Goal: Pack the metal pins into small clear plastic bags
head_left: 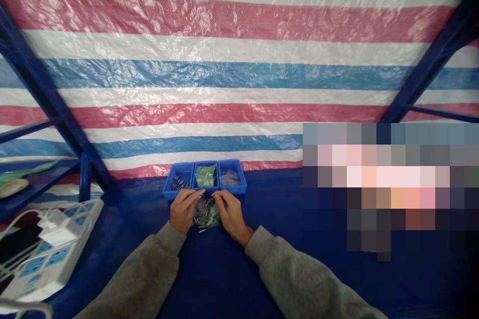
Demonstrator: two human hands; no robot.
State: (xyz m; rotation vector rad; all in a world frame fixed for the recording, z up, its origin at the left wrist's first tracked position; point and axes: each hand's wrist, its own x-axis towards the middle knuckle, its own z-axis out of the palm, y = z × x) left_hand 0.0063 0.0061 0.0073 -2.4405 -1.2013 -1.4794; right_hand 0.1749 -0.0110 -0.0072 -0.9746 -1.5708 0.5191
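Observation:
My left hand and my right hand face each other just in front of three blue bins. Fingers and thumb are drawn together on both; whatever small thing may be between the tips is too small to make out. Below and between the hands lies a pile of small metal pins, with some clear and green plastic in it. The left bin holds similar dark and silvery pins. Green plastic bags fill the middle bin, and clear bags with indistinct contents lie in the right bin.
A white power strip with a charger and cables stands at the left. Blue metal posts frame the dark blue tabletop. Striped plastic sheeting hangs behind. The right side is pixelated.

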